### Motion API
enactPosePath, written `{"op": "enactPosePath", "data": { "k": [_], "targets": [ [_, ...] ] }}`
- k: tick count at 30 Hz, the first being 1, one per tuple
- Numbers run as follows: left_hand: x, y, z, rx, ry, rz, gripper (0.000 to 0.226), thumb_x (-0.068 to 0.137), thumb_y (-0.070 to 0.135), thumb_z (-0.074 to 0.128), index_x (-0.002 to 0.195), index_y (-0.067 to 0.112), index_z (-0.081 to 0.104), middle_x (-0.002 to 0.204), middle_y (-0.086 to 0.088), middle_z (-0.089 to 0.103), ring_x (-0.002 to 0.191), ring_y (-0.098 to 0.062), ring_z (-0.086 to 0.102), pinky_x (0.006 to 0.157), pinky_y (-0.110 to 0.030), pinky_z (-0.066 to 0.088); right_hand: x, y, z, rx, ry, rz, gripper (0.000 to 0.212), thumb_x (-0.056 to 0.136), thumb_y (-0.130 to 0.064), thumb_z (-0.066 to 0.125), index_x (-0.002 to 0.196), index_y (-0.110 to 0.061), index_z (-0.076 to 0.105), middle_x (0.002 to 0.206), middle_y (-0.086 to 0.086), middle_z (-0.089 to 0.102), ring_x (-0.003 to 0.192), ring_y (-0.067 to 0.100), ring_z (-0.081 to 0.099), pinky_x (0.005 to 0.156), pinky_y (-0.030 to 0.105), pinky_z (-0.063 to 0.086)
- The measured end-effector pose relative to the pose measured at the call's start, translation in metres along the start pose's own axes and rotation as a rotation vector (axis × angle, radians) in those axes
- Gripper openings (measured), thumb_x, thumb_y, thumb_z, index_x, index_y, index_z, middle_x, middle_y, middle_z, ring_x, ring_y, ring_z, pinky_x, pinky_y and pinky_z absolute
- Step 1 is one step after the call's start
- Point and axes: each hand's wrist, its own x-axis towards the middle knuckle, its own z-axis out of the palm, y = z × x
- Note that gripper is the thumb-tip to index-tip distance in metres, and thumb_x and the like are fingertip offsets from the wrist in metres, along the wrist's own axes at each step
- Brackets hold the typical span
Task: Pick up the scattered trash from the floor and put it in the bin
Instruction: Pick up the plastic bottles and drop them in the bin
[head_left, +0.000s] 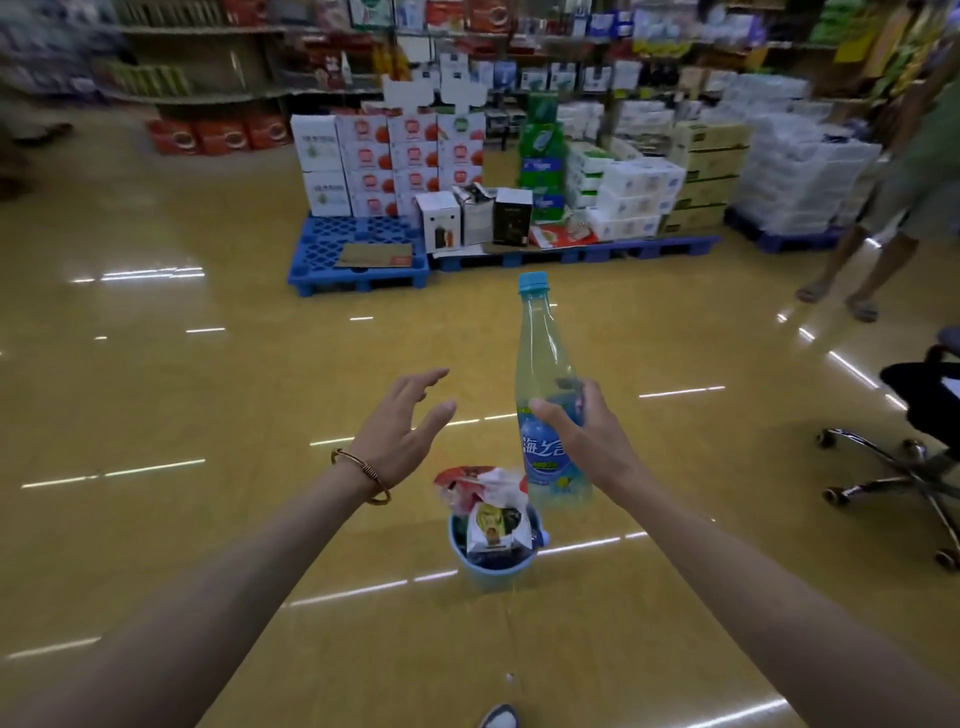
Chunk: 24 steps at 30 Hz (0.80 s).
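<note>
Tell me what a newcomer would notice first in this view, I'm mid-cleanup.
The tall clear bottle with a blue cap and label, held upright in the right hand at centre frame, draws the eye first. Just below it on the yellow floor stands a small blue bin stuffed with wrappers, and the left hand is spread open beside the bottle. Behind, stacked boxes sit on blue pallets.

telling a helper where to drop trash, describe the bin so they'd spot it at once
Start from the blue pallets stacked with boxes at the back, then come forward across the glossy yellow floor. The bin stands alone there, just below the bottle that the right hand holds. It is the only small pale blue bucket, heaped with crumpled wrappers.
</note>
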Motion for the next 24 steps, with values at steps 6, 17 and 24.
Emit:
{"op": "enactPosePath", "data": {
  "k": [6, 17, 24],
  "targets": [
    [0.085, -0.019, 0.001, -0.001, 0.022, -0.012, 0.048, 0.092, 0.039, 0.047, 0.137, 0.025, 0.038, 0.135, -0.002, 0.042, 0.118, -0.015, 0.046, 0.095, -0.032, 0.043, 0.100, -0.011, 0.007, 0.028, -0.044, -0.001, 0.065, 0.070, -0.047, 0.066, 0.124, -0.023, 0.039, 0.104, -0.007, 0.059, 0.096, 0.016, 0.064, 0.082, 0.035, 0.055],
    [0.185, -0.043, -0.004, 0.046, 0.020, -0.035, 0.047, 0.093, 0.034, 0.045, 0.138, 0.024, 0.037, 0.134, -0.001, 0.043, 0.115, -0.012, 0.046, 0.092, -0.028, 0.043, 0.205, -0.006, 0.000, 0.085, -0.050, 0.021, 0.054, 0.083, -0.029, 0.071, 0.124, -0.021, 0.037, 0.106, -0.006, 0.057, 0.093, 0.007, 0.061, 0.075, 0.025, 0.052],
    [0.244, -0.057, 0.038, 0.045, -0.126, 0.021, 0.046, 0.093, 0.036, 0.045, 0.138, 0.025, 0.037, 0.132, 0.001, 0.044, 0.109, -0.009, 0.047, 0.085, -0.024, 0.040, 0.229, 0.022, -0.017, 0.103, 0.082, 0.127, 0.051, 0.081, -0.033, 0.071, 0.119, -0.018, 0.041, 0.107, -0.003, 0.059, 0.091, 0.006, 0.061, 0.068, 0.021, 0.048]
  ]
}}
